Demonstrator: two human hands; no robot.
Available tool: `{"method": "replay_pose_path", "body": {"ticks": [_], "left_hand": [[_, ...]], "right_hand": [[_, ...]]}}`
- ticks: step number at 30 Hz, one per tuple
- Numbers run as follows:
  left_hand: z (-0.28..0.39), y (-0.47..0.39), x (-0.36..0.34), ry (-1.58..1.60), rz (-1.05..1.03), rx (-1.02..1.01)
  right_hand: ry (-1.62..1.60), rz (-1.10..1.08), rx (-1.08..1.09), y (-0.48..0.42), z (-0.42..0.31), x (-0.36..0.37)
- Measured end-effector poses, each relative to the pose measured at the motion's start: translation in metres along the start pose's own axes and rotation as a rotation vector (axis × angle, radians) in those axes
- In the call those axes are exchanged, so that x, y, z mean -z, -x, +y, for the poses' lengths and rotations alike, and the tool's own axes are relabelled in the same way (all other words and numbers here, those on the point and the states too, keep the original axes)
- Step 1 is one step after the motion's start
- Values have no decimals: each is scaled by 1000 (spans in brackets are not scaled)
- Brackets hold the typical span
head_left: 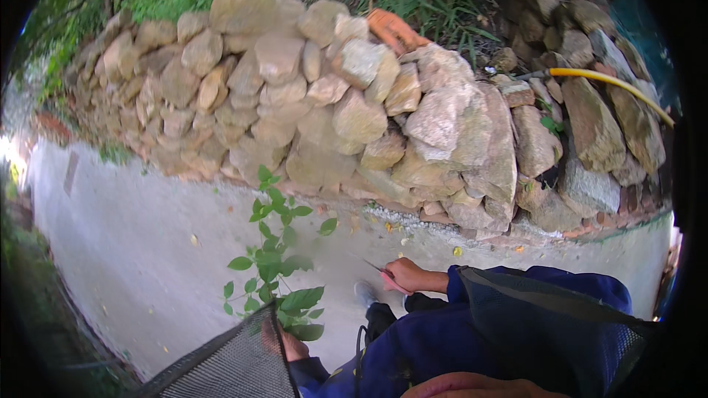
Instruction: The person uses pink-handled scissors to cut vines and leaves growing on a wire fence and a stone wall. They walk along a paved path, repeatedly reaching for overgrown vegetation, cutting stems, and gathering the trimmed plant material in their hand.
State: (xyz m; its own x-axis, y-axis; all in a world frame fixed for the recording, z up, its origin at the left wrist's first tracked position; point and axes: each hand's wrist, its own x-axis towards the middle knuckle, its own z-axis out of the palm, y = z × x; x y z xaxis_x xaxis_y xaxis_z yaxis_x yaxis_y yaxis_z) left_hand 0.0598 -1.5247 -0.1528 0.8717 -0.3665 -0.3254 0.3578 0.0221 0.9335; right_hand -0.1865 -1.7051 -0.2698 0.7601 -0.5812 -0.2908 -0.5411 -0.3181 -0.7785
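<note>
My right hand (407, 275) is closed around the pink handles of a pair of scissors (391, 282), whose thin metal blades point up and to the left over the concrete. My left hand (293, 345), low in the view and partly behind dark mesh (232, 356), grips a leafy green branch (269, 257). The branch rises from that hand, its stems spreading upward with several broad leaves. A gap separates the scissors from the leaves. The fingers of my left hand are mostly hidden by the mesh and foliage.
A dry-stacked stone wall (293, 94) runs across the view beyond a concrete path (155, 249). An orange brick (395, 30) lies on top, and a yellow hose (608, 78) crosses the stones at right. Bamboo-like plants (442, 5) grow behind. My shoe (365, 294) stands on the path.
</note>
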Motion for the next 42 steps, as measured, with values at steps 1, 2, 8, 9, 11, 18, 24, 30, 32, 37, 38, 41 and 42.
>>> {"method": "replay_pose_path", "body": {"ticks": [1, 2, 8, 9, 11, 18, 24, 30, 32, 37, 38, 41, 42], "left_hand": [[6, -3, 3, -91, -151, -120], [9, -7, -1, 18, -69, -85], [38, -35, 3, -173, -120, -539], [70, -11, -30, -124, -169, -523], [111, 15, -70, -70, -243, -547], [169, 75, -158, -10, -390, -746], [154, 107, -248, 57, -665, -857], [79, 160, -374, -140, -945, -874], [37, 172, -408, -298, -1074, -811], [-159, 122, -478, -781, -1332, -707], [-176, 133, -477, -806, -1313, -704], [-180, 128, -466, -703, -1270, -645], [-177, 132, -465, -646, -1269, -601]], "right_hand": [[36, 50, -19, 8, 3, 4], [71, 99, -42, 14, 10, 7], [-27, 200, -70, 52, 5, 48], [-109, 236, -43, 57, 4, 56], [-267, 307, 17, 71, -7, 74], [-213, 404, 121, 86, -55, 127], [-356, 552, 81, 129, -41, 147], [-334, 795, -69, 186, -8, 138], [-395, 849, -113, 204, -6, 133], [-481, 805, -300, 240, 24, 110], [-470, 851, -278, 251, 29, 110], [-504, 892, -191, 261, 25, 113], [-568, 877, -202, 262, 32, 111]]}}
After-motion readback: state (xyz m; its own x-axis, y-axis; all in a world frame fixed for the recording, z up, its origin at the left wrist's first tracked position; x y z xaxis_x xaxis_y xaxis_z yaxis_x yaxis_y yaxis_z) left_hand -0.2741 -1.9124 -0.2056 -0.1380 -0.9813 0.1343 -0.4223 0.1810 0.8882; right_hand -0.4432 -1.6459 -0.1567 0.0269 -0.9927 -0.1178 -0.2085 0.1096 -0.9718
